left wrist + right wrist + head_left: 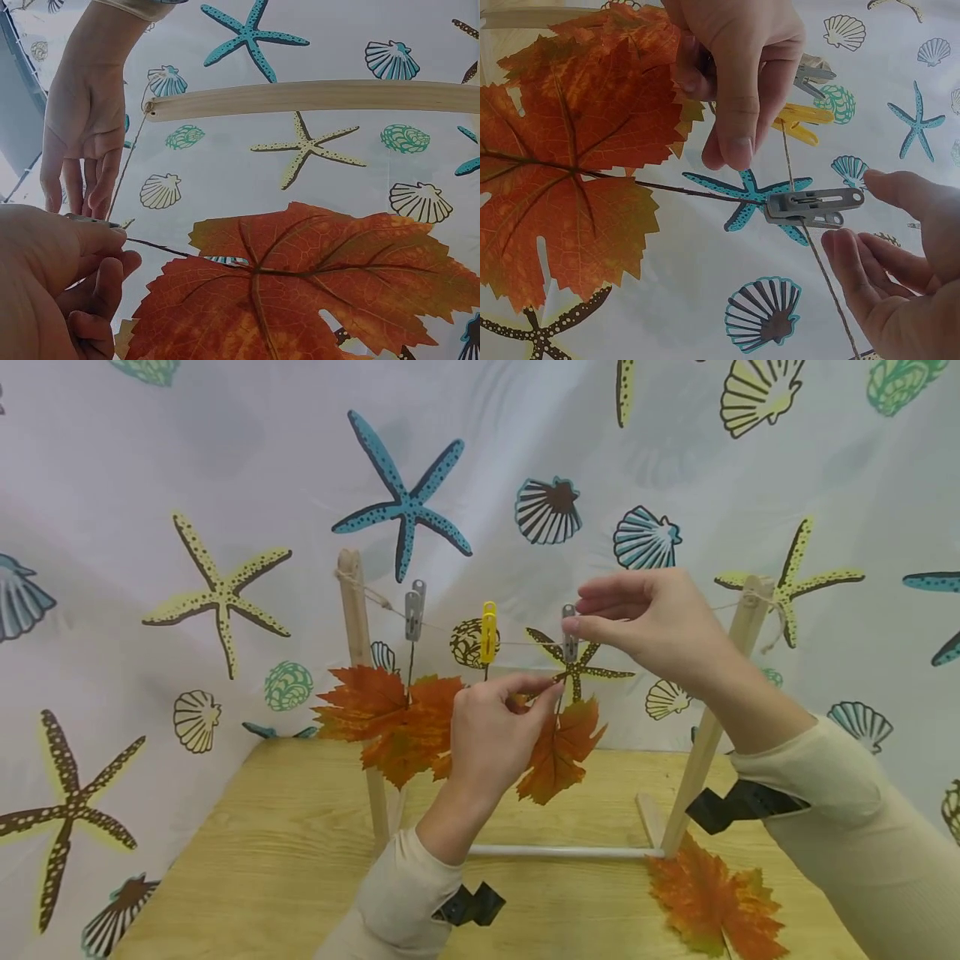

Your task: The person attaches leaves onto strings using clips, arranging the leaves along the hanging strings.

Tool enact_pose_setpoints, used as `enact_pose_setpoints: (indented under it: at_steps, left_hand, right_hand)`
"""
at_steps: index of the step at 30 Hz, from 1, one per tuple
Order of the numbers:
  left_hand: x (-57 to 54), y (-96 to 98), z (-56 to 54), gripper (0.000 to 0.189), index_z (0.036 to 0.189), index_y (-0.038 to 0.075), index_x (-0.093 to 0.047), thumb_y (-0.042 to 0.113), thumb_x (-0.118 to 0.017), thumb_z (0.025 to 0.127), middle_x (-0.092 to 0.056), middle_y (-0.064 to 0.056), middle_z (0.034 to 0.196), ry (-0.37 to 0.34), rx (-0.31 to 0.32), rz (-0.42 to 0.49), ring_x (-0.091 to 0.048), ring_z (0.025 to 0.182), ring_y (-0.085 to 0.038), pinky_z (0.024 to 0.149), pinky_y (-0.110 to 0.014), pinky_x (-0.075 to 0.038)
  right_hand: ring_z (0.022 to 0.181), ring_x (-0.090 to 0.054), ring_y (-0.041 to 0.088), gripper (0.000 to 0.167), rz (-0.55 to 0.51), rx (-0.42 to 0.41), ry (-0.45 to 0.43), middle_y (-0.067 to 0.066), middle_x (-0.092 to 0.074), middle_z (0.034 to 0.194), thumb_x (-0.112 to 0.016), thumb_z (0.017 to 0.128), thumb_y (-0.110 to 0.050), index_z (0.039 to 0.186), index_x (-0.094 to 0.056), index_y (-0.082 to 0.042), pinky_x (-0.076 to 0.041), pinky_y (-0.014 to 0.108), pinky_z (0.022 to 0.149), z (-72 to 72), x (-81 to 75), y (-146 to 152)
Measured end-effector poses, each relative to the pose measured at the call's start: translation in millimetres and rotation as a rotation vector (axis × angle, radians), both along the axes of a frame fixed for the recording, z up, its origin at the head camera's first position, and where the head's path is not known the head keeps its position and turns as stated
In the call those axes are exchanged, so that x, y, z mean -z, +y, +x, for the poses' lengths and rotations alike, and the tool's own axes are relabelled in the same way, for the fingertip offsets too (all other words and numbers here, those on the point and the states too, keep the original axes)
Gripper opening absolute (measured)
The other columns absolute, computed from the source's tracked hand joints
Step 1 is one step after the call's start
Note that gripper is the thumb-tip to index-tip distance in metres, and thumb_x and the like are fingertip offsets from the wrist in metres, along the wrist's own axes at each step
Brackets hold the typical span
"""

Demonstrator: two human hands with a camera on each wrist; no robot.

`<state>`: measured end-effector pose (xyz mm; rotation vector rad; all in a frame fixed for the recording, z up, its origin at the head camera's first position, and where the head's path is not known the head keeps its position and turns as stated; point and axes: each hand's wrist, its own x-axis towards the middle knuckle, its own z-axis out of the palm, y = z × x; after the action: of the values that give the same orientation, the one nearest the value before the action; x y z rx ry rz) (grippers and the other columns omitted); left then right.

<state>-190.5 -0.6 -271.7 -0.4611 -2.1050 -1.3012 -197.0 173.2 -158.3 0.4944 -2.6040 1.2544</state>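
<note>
An orange maple-like leaf (561, 752) hangs by its dark stem from a grey clothespin (810, 204) clipped on a thin string. My right hand (663, 618) is at that clothespin's upper end, thumb tip right at it and the other fingers extended on the far side. Just below, my left hand (498, 727) is beside the stem, fingers loosely bent; the right wrist view shows a gap between its fingertips and the stem. Further left, a yellow clothespin (489, 633) and another grey clothespin (413, 615) hold orange leaves (397, 727), partly hidden behind my left hand.
The string is tied between two wooden posts (355, 610), joined low down by a white rod (555, 852). Another orange leaf (716, 893) lies on the wooden table (247, 843) by the right post's foot. A shell-and-starfish printed curtain (247, 468) hangs behind.
</note>
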Motion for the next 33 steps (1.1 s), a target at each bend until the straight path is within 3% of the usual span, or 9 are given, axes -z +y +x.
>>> enact_pose_setpoints:
  at_steps: [3, 8, 16, 24, 28, 33]
  left_hand:
    - [-0.3, 1.0, 0.0, 0.016, 0.097, 0.014, -0.082, 0.026, -0.078, 0.088, -0.079, 0.001, 0.089, -0.002, 0.037, 0.024, -0.056, 0.053, -0.006, 0.049, -0.022, -0.047]
    - [-0.7, 1.3, -0.1, 0.014, 0.096, 0.012, -0.082, 0.023, -0.079, 0.087, -0.079, 0.000, 0.088, -0.002, 0.108, 0.011, -0.055, 0.054, -0.007, 0.047, -0.022, -0.046]
    - [4.4, -1.3, 3.1, 0.010, 0.096, 0.012, -0.082, 0.017, -0.078, 0.087, -0.077, 0.001, 0.080, -0.046, 0.185, -0.029, -0.055, 0.057, -0.008, 0.051, -0.021, -0.047]
    - [7.8, 4.0, 9.1, 0.008, 0.094, 0.012, -0.081, 0.016, -0.077, 0.088, -0.068, 0.002, 0.065, -0.021, 0.223, -0.079, -0.050, 0.053, -0.007, 0.048, -0.020, -0.043]
    - [15.2, 8.7, 10.8, 0.009, 0.094, 0.010, -0.081, 0.015, -0.077, 0.088, -0.073, 0.000, 0.071, -0.024, 0.306, -0.067, -0.053, 0.052, -0.003, 0.050, -0.019, -0.046]
    - [28.3, 13.4, 9.7, 0.011, 0.097, 0.009, -0.080, 0.014, -0.077, 0.088, -0.077, -0.002, 0.086, -0.098, 0.441, -0.034, -0.056, 0.053, -0.001, 0.053, -0.020, -0.051]
  right_hand:
    - [0.102, -0.071, 0.010, 0.042, -0.047, 0.008, 0.000, 0.003, -0.075, 0.115, -0.076, 0.088, -0.040, 0.121, -0.071, -0.015, -0.054, 0.029, 0.092, 4.4, 2.5, 4]
    - [0.097, -0.073, 0.010, 0.039, -0.090, 0.018, 0.016, 0.002, -0.074, 0.116, -0.071, 0.092, -0.042, 0.121, -0.071, -0.015, -0.053, 0.038, 0.098, 12.4, 8.8, 9]
    - [0.091, -0.074, 0.010, 0.033, -0.102, -0.036, 0.021, 0.000, -0.076, 0.107, -0.065, 0.098, -0.032, 0.121, -0.070, -0.010, -0.056, 0.021, 0.086, 19.8, 25.2, 20]
    - [0.089, -0.071, 0.012, 0.032, -0.077, -0.011, 0.033, -0.005, -0.076, 0.101, -0.062, 0.100, -0.034, 0.122, -0.071, -0.012, -0.053, 0.024, 0.078, 25.7, 45.6, 31]
    - [0.091, -0.069, 0.012, 0.033, -0.108, -0.004, 0.005, -0.007, -0.075, 0.100, -0.064, 0.099, -0.034, 0.121, -0.070, -0.011, -0.055, 0.024, 0.080, 30.5, 58.2, 33]
    - [0.096, -0.068, 0.011, 0.034, -0.163, -0.018, -0.069, -0.004, -0.072, 0.110, -0.066, 0.098, -0.033, 0.122, -0.068, -0.009, -0.055, 0.024, 0.084, 39.0, 75.4, 28]
